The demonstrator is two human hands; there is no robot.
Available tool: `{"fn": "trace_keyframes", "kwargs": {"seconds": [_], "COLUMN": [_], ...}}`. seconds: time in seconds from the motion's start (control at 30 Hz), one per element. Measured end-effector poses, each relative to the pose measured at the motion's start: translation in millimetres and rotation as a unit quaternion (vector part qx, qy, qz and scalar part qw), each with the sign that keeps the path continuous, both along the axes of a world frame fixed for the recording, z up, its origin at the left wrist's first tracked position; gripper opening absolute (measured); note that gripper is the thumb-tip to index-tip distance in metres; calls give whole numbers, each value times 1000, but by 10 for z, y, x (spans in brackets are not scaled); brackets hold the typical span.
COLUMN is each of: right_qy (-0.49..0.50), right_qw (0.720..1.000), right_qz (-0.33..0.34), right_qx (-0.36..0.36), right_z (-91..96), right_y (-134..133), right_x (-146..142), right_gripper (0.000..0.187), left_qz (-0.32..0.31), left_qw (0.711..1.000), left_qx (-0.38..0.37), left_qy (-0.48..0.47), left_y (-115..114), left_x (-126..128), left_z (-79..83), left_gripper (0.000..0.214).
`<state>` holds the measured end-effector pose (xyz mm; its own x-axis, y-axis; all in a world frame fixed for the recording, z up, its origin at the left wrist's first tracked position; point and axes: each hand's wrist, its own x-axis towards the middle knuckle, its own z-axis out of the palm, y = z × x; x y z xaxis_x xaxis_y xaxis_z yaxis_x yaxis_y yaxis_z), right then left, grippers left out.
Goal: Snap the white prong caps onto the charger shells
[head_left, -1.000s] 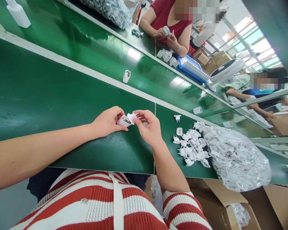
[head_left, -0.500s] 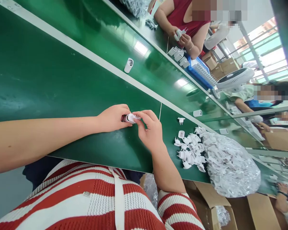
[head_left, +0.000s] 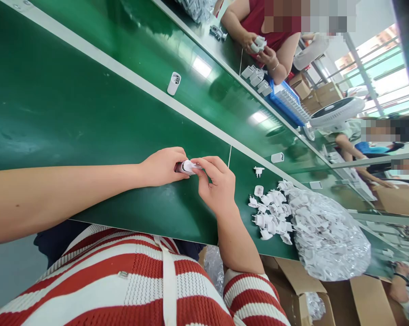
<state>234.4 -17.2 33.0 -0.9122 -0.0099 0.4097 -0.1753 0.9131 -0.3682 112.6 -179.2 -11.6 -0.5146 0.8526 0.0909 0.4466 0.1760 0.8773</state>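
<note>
My left hand (head_left: 165,167) is wrapped round a white charger housing (head_left: 185,167), most of which its fingers hide. At the open end of that housing, my right hand (head_left: 217,183) pinches a white plug piece (head_left: 194,165) between thumb and fingertips. The two parts touch; whether the piece sits inside the housing I cannot tell. To the right lies a loose pile of white plug pieces (head_left: 274,210), with a single plug piece (head_left: 258,171) standing apart above it. A clear plastic bag (head_left: 329,235) full of similar pieces rests beside the pile.
Beyond a pale rail (head_left: 122,79) runs a glossy green belt (head_left: 150,54), carrying a white housing (head_left: 174,83) and another housing (head_left: 277,157). Across it, a person in red (head_left: 258,45) handles white parts near a blue tray (head_left: 287,102). Cardboard boxes (head_left: 302,276) stand below the bench edge.
The white housings on the belt have shifted to the left and slightly up. My hands keep the same grip, barely moved. The person across has turned the parts in their hands.
</note>
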Motion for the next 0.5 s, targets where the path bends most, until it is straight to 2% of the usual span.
{"fn": "trace_keyframes", "kwargs": {"seconds": [0.27,0.5], "right_qy": [7,-51], "right_qw": [997,994], "right_qz": [8,-9], "right_qx": [71,92], "right_z": [-8,84], "right_y": [-60,-93], "right_x": [-19,-26], "right_gripper": [29,30], "left_qz": [0,3], "left_qw": [1000,1000], "left_qx": [5,-1], "left_qy": [5,8], "left_y": [0,7], "left_x": [2,-4], "left_z": [-1,-38], "left_gripper": [24,25]}}
